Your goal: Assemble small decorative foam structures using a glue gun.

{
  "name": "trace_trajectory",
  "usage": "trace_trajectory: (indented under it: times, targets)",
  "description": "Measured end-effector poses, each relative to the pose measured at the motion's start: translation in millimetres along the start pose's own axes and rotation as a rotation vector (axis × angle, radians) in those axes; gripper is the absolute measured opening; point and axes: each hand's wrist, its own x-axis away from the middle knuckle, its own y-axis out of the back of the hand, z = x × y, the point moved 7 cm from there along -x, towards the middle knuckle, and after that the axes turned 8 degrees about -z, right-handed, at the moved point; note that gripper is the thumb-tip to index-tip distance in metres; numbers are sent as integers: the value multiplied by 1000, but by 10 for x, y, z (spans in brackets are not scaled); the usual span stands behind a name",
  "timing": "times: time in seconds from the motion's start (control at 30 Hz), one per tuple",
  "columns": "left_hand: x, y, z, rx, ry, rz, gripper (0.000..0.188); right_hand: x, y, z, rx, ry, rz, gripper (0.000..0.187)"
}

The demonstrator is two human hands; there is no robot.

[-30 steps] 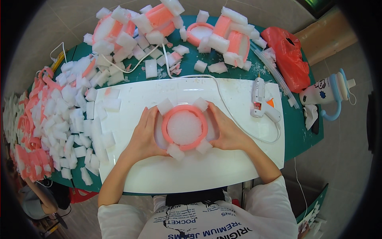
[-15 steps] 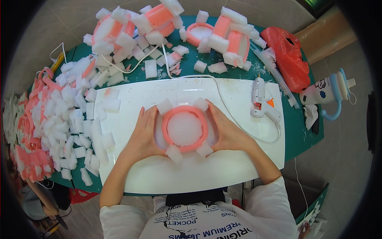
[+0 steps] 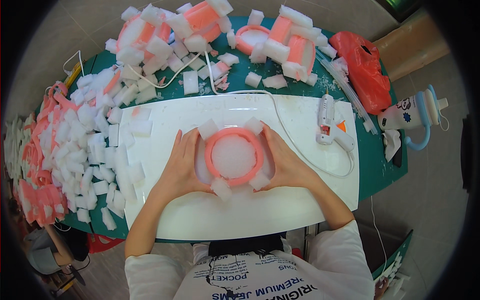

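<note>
A round foam piece (image 3: 234, 156) lies over the white board in front of me. It has a raised pink foam ring (image 3: 259, 150) around a white foam middle. White foam blocks stick out from the ring, among them an upper left block (image 3: 208, 129) and a lower right block (image 3: 259, 180). My left hand (image 3: 185, 162) curves round the left side, fingers at the upper left block and thumb at the lower left block (image 3: 221, 189). On the other side my right hand (image 3: 285, 160) grips the two right blocks the same way.
A white glue gun (image 3: 327, 122) with its cord lies on the right of the white board (image 3: 200, 220). White foam blocks (image 3: 70, 150) are heaped at left. Pink-and-white foam pieces (image 3: 295, 50) stand behind. At right are a red plastic bag (image 3: 360, 70) and a tumbler (image 3: 407, 114).
</note>
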Motion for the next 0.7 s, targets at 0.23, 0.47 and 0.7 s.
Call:
trace_trajectory:
  times: [0.23, 0.47, 0.7]
  targets:
    - [30, -19, 25, 3, -46, -82, 121, -11, -12, -24, -63, -32, 0, 127]
    - [-21, -4, -16, -2, -64, -47, 120, 20, -17, -129, -27, -104, -31, 131]
    - [-35, 4, 48, 3, -6, -94, 120, -46, 13, -68, -90, -80, -55, 131]
